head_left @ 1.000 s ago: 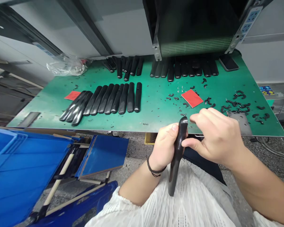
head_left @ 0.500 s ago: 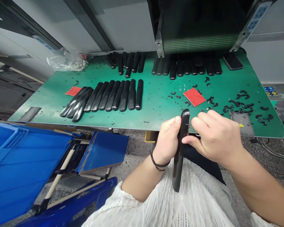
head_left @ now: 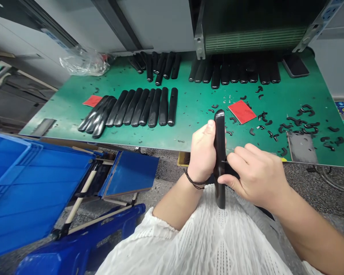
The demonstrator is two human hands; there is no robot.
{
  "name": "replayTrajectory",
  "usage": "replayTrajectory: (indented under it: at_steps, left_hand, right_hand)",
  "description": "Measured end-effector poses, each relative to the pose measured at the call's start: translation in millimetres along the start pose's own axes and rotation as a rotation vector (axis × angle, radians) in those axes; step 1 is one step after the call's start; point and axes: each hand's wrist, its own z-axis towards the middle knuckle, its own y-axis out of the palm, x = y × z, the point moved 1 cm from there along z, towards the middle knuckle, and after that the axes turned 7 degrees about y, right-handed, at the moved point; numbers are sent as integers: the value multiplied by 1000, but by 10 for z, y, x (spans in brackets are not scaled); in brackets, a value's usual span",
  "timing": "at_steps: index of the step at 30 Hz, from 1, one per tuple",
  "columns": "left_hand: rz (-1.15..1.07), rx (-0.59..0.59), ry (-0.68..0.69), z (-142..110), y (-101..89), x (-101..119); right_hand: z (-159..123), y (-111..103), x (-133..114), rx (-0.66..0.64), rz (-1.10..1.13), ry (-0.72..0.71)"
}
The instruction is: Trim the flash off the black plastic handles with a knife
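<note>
My left hand (head_left: pixel 203 152) is wrapped round a long, glossy black plastic handle (head_left: pixel 220 141), held nearly upright before my chest above the floor gap at the bench edge. My right hand (head_left: pixel 255 175) is curled, its thumb pressing the handle's lower part. A thin dark blade tip (head_left: pixel 224 161) shows between the right fingers and the handle's right side, and a small yellow end (head_left: pixel 283 160) shows beyond the knuckles. It looks like a knife, mostly hidden by the fist. Similar black handles (head_left: pixel 153 109) lie in a row on the green bench (head_left: pixel 189 133).
More handles lie along the back, some under a dark machine (head_left: pixel 255 42). Red pads (head_left: pixel 242 112), curved black scraps (head_left: pixel 306 126), a grey plate (head_left: pixel 302 148), a phone (head_left: pixel 295 65) and a clear plastic bag (head_left: pixel 84 63) lie on the bench. Blue bins (head_left: pixel 14 194) stand at left.
The handle has come more upright and its top is higher in view. My right hand has slid down along it toward its lower part. The view has shifted slightly.
</note>
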Motion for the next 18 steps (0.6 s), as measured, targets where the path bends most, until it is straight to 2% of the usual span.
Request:
replayTrajectory:
  at_steps: [4, 12, 15, 18]
  left_hand:
    - [-23, 34, -1, 61, -1, -6]
    - [-61, 92, 10, 322, -112, 66]
    - [-52, 163, -18, 423, -151, 94]
    - [-57, 263, -36, 496, -179, 106]
  right_hand:
    - [-12, 17, -37, -3, 2, 5]
    - [-94, 73, -113, -85, 63, -94]
    - [-121, 83, -138, -119, 77, -130]
    - [-137, 70, -157, -97, 29, -134]
